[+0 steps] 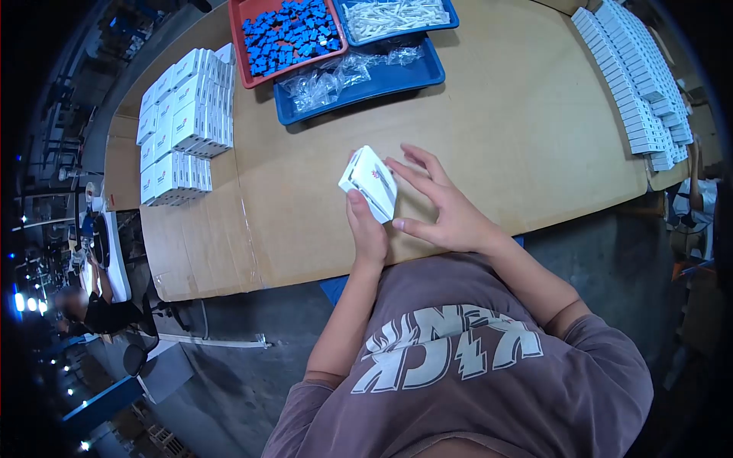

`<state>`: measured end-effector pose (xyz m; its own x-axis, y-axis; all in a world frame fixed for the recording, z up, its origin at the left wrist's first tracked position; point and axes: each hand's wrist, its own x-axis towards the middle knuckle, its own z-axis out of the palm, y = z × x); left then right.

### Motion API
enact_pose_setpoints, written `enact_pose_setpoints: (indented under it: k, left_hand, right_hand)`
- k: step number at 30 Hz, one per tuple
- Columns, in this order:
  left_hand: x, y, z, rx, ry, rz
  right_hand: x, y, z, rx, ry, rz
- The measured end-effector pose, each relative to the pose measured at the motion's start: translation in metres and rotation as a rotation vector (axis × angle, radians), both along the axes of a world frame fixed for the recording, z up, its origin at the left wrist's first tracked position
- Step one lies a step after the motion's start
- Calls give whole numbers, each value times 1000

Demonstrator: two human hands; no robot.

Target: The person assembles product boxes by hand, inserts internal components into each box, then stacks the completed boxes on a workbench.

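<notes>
A small white cardboard box (372,182) with a red mark on its face is held tilted over the table, close to its front edge. My left hand (366,229) grips it from below left, with the thumb along its near side. A dark gap runs down the box's left side, beside the printed panel. My right hand (447,206) is at the box's right side, its fingers spread. The index fingertip and thumb tip are right at the box's edge, and the other fingers are raised.
Stacks of similar white boxes (172,126) stand at the left, with long rows of white boxes (637,84) far right. A red tray (238,46) of blue parts, a blue tray of white sticks (393,17) and a blue tray (366,95) of clear bags sit behind the cardboard-covered table (519,130).
</notes>
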<state>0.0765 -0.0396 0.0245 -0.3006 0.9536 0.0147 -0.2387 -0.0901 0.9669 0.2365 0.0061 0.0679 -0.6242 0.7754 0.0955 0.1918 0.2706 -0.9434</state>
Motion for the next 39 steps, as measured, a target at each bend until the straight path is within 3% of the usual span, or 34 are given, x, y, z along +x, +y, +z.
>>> enact_pose_setpoints:
  k: [3, 5, 8, 10, 17, 23, 25, 28, 30, 34, 39]
  left_hand:
    - [9, -1, 23, -140, -129, -72]
    - [6, -3, 9, -201, -181, -188]
    - [15, -8, 15, -288, -331, -244]
    - [24, -10, 29, -329, -491, -216]
    - [21, -9, 25, -301, -507, -240]
    - [18, -12, 14, -308, -541, -244]
    - [19, -13, 12, -284, -570, -251]
    - [18, -5, -6, -53, -40, -241]
    - [19, -2, -6, 45, 141, -218]
    - [21, 0, 5, 24, 32, -133]
    - [5, 0, -9, -141, -355, -37]
  right_hand:
    - [0, 3, -4, 152, 14, -32]
    - [0, 6, -11, 200, 32, -25]
    - [6, 17, -22, 540, -123, -48]
    - [4, 21, -31, 609, -57, -46]
    - [-6, 22, -46, 656, 147, -85]
    - [-7, 19, -52, 525, 139, -78]
    - [-12, 14, -47, 319, 229, -134]
    - [-13, 11, -47, 70, 338, -202]
    - [-17, 10, -46, -73, 419, -238]
    - [-19, 13, -43, -168, 361, -175]
    - [-9, 13, -49, -23, 324, -64]
